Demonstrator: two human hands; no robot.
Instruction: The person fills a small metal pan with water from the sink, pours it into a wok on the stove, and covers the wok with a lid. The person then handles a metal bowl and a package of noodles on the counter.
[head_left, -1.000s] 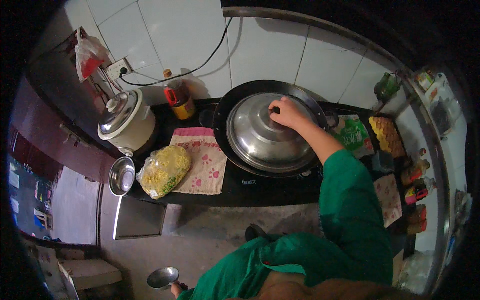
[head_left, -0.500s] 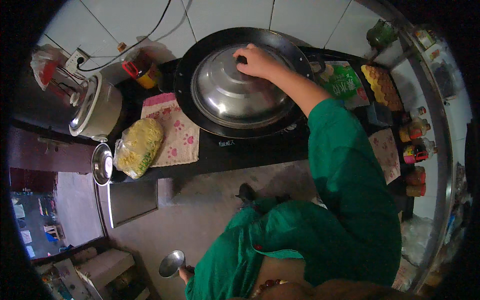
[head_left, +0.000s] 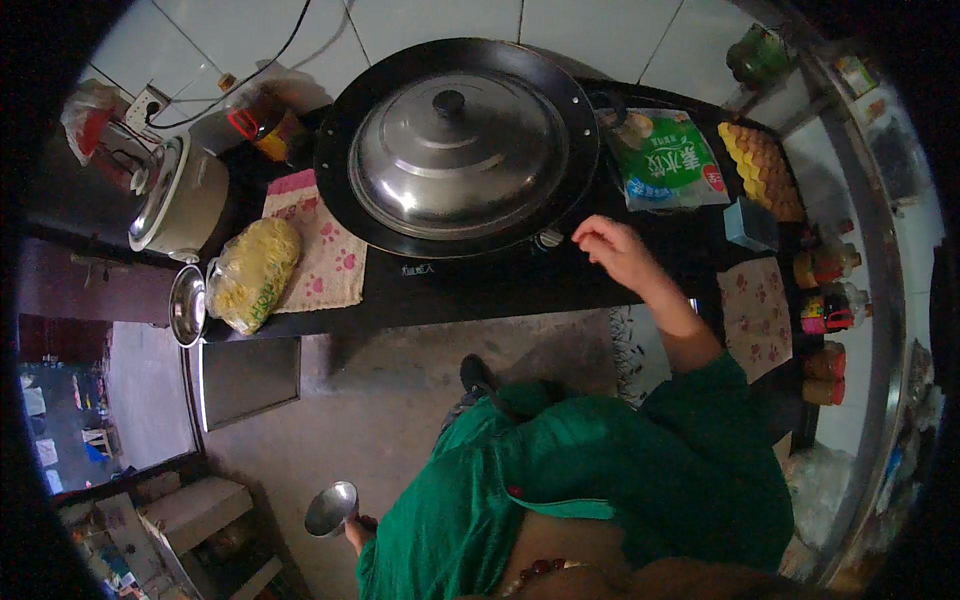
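Observation:
My left hand (head_left: 359, 533), low at the left, is closed on the rim of a small steel bowl (head_left: 330, 508), held out over the floor. Over the front of the black counter is my right hand (head_left: 622, 256), fingers loosely bent and apart, nothing in them. Just left of its fingertips, and not touched, sits a stove knob (head_left: 547, 239). A domed steel lid (head_left: 455, 165) with a black knob handle covers the large black wok (head_left: 335, 165) on the stove.
Left of the wok are a patterned towel (head_left: 335, 265), a bag of yellow noodles (head_left: 255, 270), another steel bowl (head_left: 187, 305) and a lidded pot (head_left: 190, 205). To its right lie a green food packet (head_left: 665, 160), a blue box (head_left: 748, 225) and an egg tray (head_left: 765, 170).
My right hand has let go of the lid's handle and come back down and right, toward the stove knob. The lid stays on the wok. My left hand still holds the bowl.

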